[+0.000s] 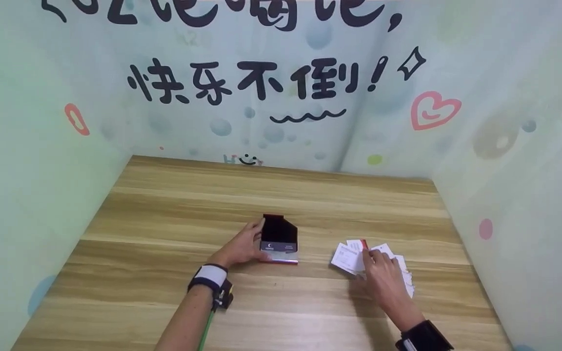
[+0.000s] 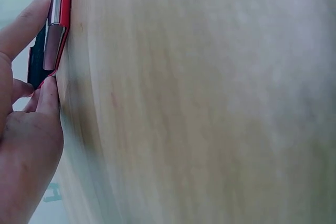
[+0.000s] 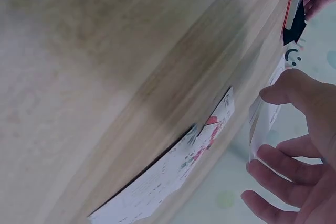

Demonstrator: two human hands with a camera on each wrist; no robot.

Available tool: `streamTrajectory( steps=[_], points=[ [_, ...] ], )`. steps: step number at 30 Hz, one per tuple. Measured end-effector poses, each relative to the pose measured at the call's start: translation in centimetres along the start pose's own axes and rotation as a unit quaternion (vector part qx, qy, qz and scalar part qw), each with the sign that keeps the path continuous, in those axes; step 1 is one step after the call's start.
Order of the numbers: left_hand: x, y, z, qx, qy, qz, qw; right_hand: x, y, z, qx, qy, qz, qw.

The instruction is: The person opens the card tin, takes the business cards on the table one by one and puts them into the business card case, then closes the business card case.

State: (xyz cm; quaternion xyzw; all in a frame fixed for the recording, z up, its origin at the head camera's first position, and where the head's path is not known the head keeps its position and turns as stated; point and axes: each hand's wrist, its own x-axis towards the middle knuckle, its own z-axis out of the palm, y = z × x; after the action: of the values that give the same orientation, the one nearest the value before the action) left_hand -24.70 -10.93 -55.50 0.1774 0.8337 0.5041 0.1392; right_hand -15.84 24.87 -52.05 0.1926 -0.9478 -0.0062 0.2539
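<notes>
An open business card case [image 1: 280, 231] with a dark inside, a silvery front pocket and red edges lies on the wooden table. My left hand [image 1: 241, 247] grips its left side, thumb near the front corner and fingers farther back. In the left wrist view, the red edge of the case [image 2: 65, 3] shows against the tabletop. To the right, my right hand [image 1: 386, 278] is over a loose spread of white cards [image 1: 347, 258]. The right wrist view shows a white card [image 3: 266, 116] pinched between that thumb and fingers. Printed cards [image 3: 157, 187] with red and green marks lie nearby.
The wooden table [image 1: 188, 195] is bounded by a pale printed backdrop [image 1: 281, 136] at the back and on both sides. Each wrist wears a strap, and a green cord [image 1: 206, 331] runs beside the left forearm.
</notes>
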Motion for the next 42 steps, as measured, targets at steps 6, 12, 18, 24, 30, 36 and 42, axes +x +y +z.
streamTrajectory(
  steps=[6,12,18,24,30,36,42],
  points=[
    [0.2,0.2,0.0,0.013,0.009,0.011,0.9998,1.1,-0.3,0.3,-0.01,-0.005,-0.026,0.9996],
    [0.0,0.1,0.1,-0.013,0.004,0.01,0.9999,1.9,-0.9,0.8,-0.009,-0.022,-0.031,0.9992],
    [-0.1,0.0,0.3,-0.034,-0.002,0.017,0.9993,3.0,-1.4,1.4,-0.002,0.0,-0.048,0.9988],
    [-0.1,0.1,0.3,-0.033,-0.001,0.015,0.9993,4.4,-2.1,1.7,-0.003,-0.001,-0.068,0.9977],
    [0.0,-0.1,0.4,-0.031,0.003,0.012,0.9995,5.6,-2.7,2.3,-0.017,0.01,-0.091,0.9956],
    [-0.1,-0.1,0.5,-0.041,-0.001,0.028,0.9987,6.5,-3.3,3.1,-0.017,0.017,-0.111,0.9936],
    [-0.4,-0.2,0.3,-0.019,0.01,0.042,0.9989,7.7,-4.2,3.6,0.028,0.012,-0.118,0.9926]
  ],
)
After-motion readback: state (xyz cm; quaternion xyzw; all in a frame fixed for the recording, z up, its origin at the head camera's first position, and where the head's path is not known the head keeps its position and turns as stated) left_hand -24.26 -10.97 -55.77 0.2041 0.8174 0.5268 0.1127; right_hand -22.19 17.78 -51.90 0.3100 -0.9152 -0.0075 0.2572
